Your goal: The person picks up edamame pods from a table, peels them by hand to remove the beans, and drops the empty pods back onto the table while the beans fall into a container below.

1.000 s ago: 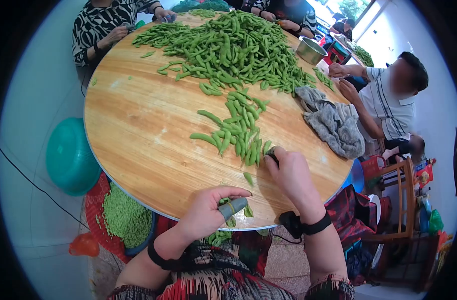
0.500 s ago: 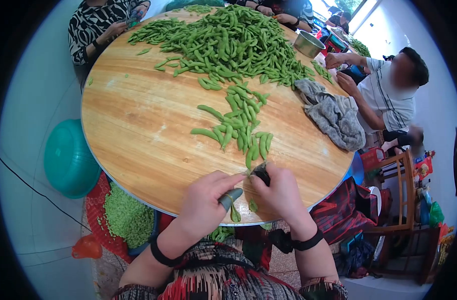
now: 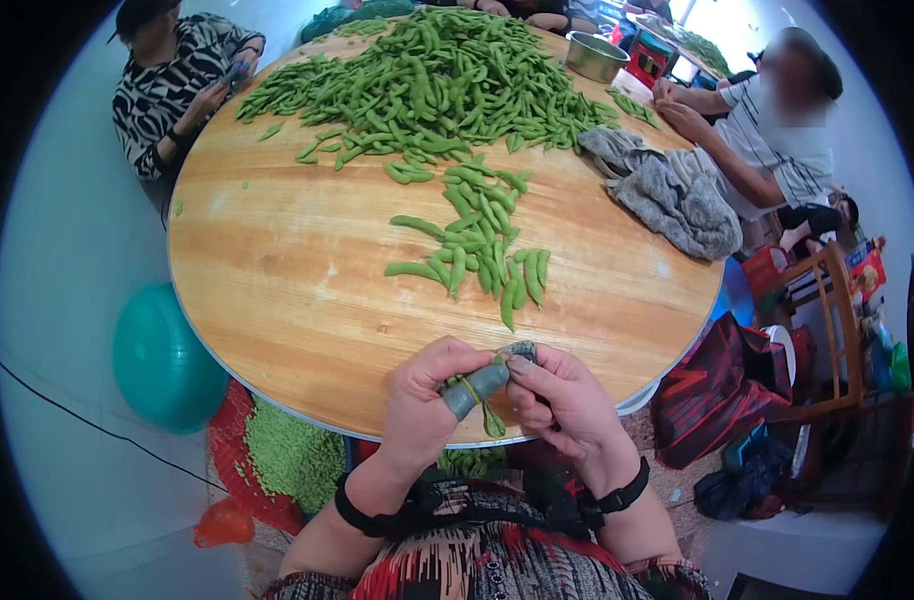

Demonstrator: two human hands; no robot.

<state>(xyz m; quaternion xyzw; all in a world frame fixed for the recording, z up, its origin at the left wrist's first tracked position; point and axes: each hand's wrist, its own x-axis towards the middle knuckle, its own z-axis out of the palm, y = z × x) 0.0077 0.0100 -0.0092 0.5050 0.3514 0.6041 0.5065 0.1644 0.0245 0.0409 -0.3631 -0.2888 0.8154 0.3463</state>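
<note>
My left hand (image 3: 433, 392) is at the near edge of the round wooden table, closed on a green pod, with a grey cover (image 3: 477, 390) tied by a thin band on one finger. My right hand (image 3: 567, 398) meets it from the right, fingers pinched at the pod's end; a dark grey cover (image 3: 520, 349) shows on a finger or thumb. The pod is mostly hidden between the fingers. Just beyond my hands lies a small group of green pods (image 3: 487, 235), which leads back to a large pile of pods (image 3: 437, 85).
A grey cloth (image 3: 672, 195) and a metal bowl (image 3: 596, 57) lie on the table's right side. Shelled beans (image 3: 292, 450) fill a container below left, near a teal basin (image 3: 167, 358). Other people sit around the table (image 3: 277, 290). A wooden chair (image 3: 832, 320) stands at right.
My hands have come together, and the right one has moved back from the pods on the table to the left hand's fingertips. The view has shifted slightly.
</note>
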